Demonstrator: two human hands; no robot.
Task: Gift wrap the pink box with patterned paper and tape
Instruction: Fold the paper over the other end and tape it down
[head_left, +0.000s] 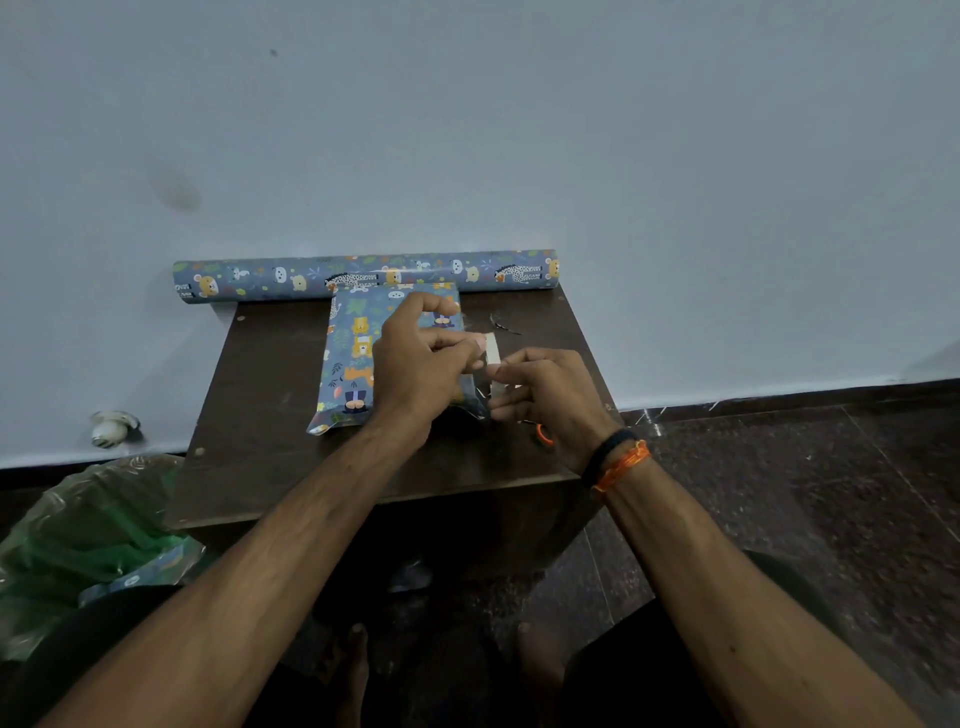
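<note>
Dark wooden table (270, 395), taken as landmark. To its left on the floor: green plastic bag (88, 525); small white object (110, 427) by the wall. Along its far edge: roll of patterned paper (363, 275). On its top, left of centre: box (353, 358), already covered in the same paper. Above the box's right side: left hand (415, 364), fingers curled, pinching the tape roll (492, 349). Right of that: right hand (550, 400), fingertips also pinched on the tape; bracelets (615, 462) at its wrist.
</note>
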